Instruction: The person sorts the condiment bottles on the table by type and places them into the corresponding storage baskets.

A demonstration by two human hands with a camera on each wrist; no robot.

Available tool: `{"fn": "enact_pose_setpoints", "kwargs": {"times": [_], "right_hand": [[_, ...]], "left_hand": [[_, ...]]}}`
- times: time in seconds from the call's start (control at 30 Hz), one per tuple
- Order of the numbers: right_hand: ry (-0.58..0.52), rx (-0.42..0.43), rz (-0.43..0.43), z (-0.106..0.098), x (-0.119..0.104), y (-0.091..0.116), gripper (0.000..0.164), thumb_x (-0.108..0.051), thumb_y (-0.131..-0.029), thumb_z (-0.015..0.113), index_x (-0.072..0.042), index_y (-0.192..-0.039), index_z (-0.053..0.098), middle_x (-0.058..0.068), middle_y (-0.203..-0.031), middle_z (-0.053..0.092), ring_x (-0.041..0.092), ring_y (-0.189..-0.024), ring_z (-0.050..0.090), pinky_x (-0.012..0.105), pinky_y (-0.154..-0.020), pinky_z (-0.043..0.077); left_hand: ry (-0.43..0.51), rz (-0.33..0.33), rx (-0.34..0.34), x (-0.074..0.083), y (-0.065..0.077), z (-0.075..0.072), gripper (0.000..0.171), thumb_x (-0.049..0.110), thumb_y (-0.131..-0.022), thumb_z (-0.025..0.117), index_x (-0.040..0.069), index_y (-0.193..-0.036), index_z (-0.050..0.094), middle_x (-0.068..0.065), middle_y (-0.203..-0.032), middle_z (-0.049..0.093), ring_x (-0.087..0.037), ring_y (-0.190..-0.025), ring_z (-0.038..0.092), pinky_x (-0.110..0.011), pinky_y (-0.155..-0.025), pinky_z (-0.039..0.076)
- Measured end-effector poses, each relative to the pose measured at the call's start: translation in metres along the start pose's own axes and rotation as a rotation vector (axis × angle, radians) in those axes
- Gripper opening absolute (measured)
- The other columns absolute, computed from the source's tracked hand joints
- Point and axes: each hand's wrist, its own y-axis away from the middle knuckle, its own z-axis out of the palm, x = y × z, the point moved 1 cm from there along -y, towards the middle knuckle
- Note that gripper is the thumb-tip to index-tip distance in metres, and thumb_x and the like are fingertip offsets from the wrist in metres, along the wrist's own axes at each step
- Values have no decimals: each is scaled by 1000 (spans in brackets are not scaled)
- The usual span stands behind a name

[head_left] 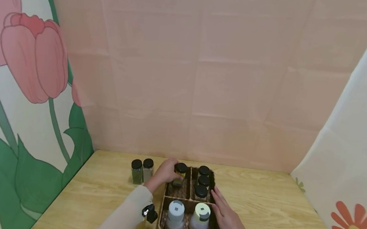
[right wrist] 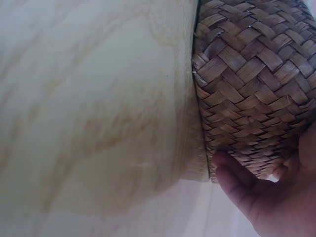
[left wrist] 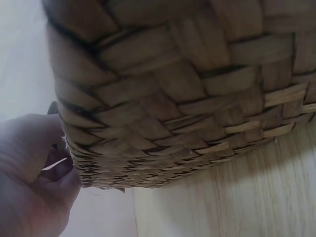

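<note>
A woven basket (head_left: pixel 175 199) with three compartments stands on the table. My left hand (head_left: pixel 166 171) holds a black-capped spice jar (head_left: pixel 181 168) in its far left compartment. In the left wrist view the basket's woven wall (left wrist: pixel 173 98) hides most of that jar and part of the hand (left wrist: pixel 34 168). My right hand (head_left: pixel 228 218) rests against the basket's right side, fingers extended. The right wrist view shows its fingers (right wrist: pixel 237 185) along the weave (right wrist: pixel 256 79). Several black-capped jars (head_left: pixel 203 180) fill the far right compartment.
The wide front compartment holds a white-capped bottle (head_left: pixel 175 216) and a bottle with a pale yellow-green cap (head_left: pixel 199 220). Left of the basket, a jar with green contents (head_left: pixel 137 172) and a paler jar (head_left: pixel 148 170) stand on the wooden table (head_left: pixel 255 192). A pink curtain (head_left: pixel 193 75) hangs behind.
</note>
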Motion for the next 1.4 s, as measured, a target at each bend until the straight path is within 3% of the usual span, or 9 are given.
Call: {"fn": "enact_pose_setpoints", "kwargs": {"times": [0.27, 0.57, 0.9, 1.4], "right_hand": [[1, -11, -9, 1, -1, 0, 55, -47, -99, 30, -21, -147, 31, -7, -155, 18, 23, -137, 29, 53, -103, 34], [3, -9, -22, 0, 0, 3, 55, -47, -99, 31, -21, -147, 30, -6, -155, 18, 24, -136, 30, 53, -102, 35], [-4, 1, -37, -1, 0, 2, 49, -29, -100, 41, -19, -147, 31, -5, -155, 19, 24, -136, 30, 52, -102, 35], [9, -8, -30, 0, 0, 2, 53, -44, -100, 31, -19, -147, 31, -5, -155, 19, 24, -137, 29, 53, -102, 35]], "left_hand": [[-33, -12, -16, 1, 2, -3, 46, 28, -67, 84, 12, -105, 64, -2, -99, 60, -18, -85, 57, -31, -68, 49], [-56, 4, -29, 5, 4, -5, 38, 30, -69, 83, 15, -96, 62, 1, -91, 58, -14, -78, 55, -29, -63, 46], [-79, -35, -26, 8, 3, -9, 52, 29, -68, 84, 11, -110, 60, -3, -102, 59, -18, -88, 58, -32, -72, 50], [-59, 10, -49, 8, 7, -13, 52, 25, -72, 81, 12, -116, 58, -4, -111, 58, -20, -98, 57, -33, -78, 50]]}}
